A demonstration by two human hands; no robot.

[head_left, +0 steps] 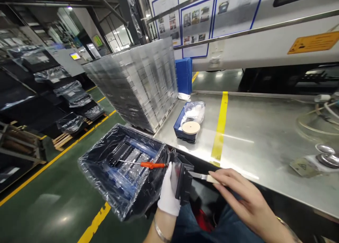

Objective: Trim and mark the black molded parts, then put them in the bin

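Observation:
My left hand (168, 197), in a white glove, grips a black plastic part (184, 183) at the table's front edge. The part has a glossy face on its left side. Between the thumb and fingers of my right hand (242, 197), which is bare, is the pale handle of a small scraper (211, 178). Its flat metal blade points left and meets the part's right side; whether it presses on it I cannot tell. An orange-handled tool (153, 165) with a thin metal shaft lies or hangs just left of the part, above the lined bin.
A bin lined with clear plastic (119, 207) holds wrapped black parts at the left. On the metal table (243, 130) stand a blue tray (180, 133) with a round pale disc (191, 127), and a tall stack of clear trays (143, 84). Hoses (315, 119) lie at the right.

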